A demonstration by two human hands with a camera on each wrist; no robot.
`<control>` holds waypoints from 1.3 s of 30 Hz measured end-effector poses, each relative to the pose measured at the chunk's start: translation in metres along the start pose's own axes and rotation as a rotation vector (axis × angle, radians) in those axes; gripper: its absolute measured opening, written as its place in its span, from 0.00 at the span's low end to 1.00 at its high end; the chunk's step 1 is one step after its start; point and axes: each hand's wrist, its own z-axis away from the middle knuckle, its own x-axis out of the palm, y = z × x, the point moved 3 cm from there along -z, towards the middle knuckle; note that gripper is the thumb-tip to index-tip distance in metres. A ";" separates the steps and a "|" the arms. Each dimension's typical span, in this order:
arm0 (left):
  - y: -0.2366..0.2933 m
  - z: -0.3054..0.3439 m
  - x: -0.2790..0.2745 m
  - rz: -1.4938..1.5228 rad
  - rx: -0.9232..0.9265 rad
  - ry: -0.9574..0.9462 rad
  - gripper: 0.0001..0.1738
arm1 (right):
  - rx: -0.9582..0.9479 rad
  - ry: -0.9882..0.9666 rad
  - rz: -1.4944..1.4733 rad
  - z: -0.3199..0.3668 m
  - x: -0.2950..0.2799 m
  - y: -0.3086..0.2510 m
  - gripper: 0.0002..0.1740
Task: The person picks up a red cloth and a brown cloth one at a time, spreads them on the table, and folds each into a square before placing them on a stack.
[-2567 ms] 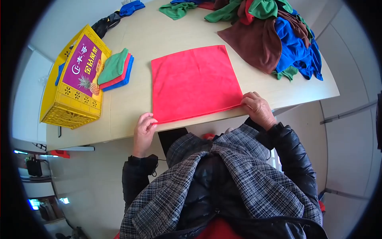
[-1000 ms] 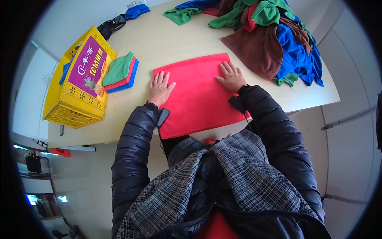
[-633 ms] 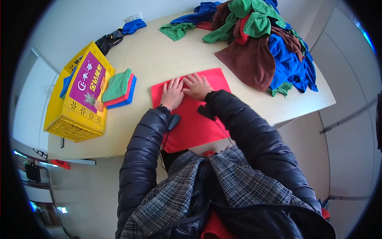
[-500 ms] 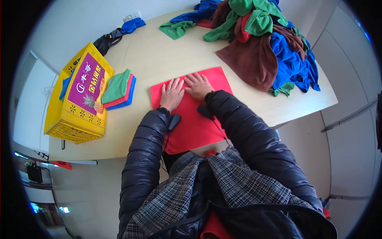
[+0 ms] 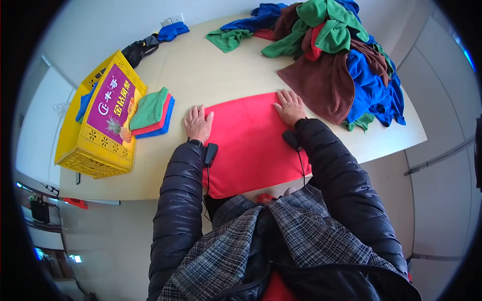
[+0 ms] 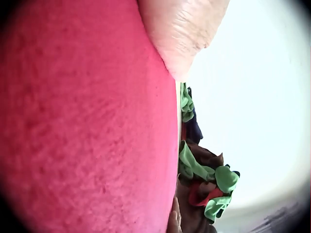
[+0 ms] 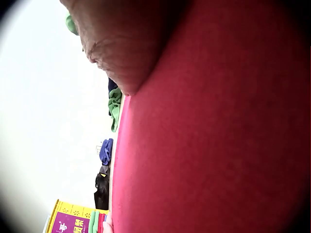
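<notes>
A red cloth (image 5: 246,145) lies spread flat at the table's near edge, its front edge close to the person's lap. At its upper left side rests the left hand (image 5: 199,124), palm down with fingers extended. The right hand (image 5: 290,107) lies flat at the upper right corner, fingers pointing away from the body. In the left wrist view, the left hand (image 6: 182,34) touches the red cloth (image 6: 87,126). The right wrist view has the right hand (image 7: 121,43) against the same cloth (image 7: 218,131).
A yellow crate (image 5: 95,150) stands at the left, with a small stack of folded green, red and blue cloths (image 5: 149,111) beside it. A heap of mixed cloths (image 5: 326,75) covers the back right. Near the wall lie a black bag (image 5: 139,50) and a blue cloth (image 5: 173,31).
Both hands first left the cloth's near corners and lay flat on it. They came together near its middle, then moved apart to its left and right sides.
</notes>
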 end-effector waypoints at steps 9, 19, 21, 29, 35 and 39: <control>-0.060 0.046 -0.017 0.109 -0.164 -0.093 0.41 | 0.079 -0.152 0.031 0.047 -0.026 0.013 0.38; 0.084 0.176 -0.031 0.074 0.336 -0.061 0.37 | -0.250 -0.169 -0.107 0.161 -0.032 -0.156 0.38; 0.084 0.179 -0.040 0.045 0.325 -0.038 0.37 | -0.251 -0.196 -0.127 0.159 -0.032 -0.150 0.38; 0.035 0.196 -0.046 0.038 0.200 -0.026 0.39 | -0.002 -0.081 -0.007 0.171 -0.051 -0.049 0.37; 0.007 0.214 -0.072 -0.110 0.068 -0.142 0.39 | 0.126 -0.180 0.073 0.179 -0.079 -0.013 0.37; 0.037 0.189 -0.094 0.044 0.181 -0.096 0.41 | -0.054 -0.116 0.010 0.159 -0.072 -0.058 0.38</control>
